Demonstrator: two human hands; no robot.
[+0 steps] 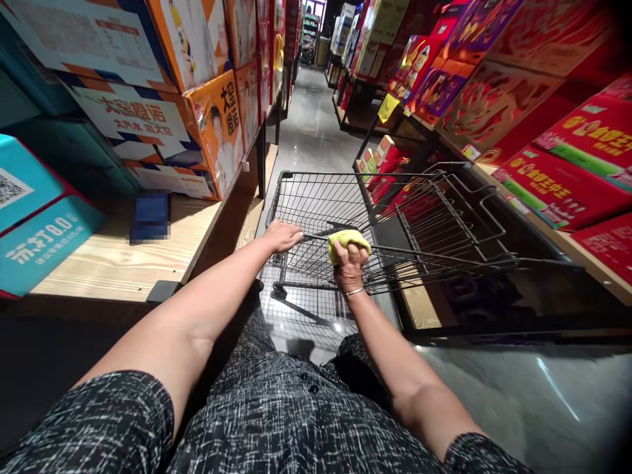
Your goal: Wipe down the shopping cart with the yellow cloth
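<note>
A dark wire shopping cart (316, 197) stands sideways in front of me, its long top rail running left to right. At the rail's left end, my left hand (284, 236) is closed over the metal. My right hand (350, 263) grips a yellow cloth (349, 241), which is bunched over the same rail a little further right. The fingers are curled into the cloth, and part of the rail beneath it is hidden. A thin bracelet (354, 291) circles my right wrist.
On the left, a wooden shelf (123, 253) bears orange-and-white cartons (217, 125), a turquoise box (44, 217) and a blurred blue item (149, 216). Red gift boxes (557, 184) line the right shelf, close to the cart. The aisle floor (309, 112) stretches ahead.
</note>
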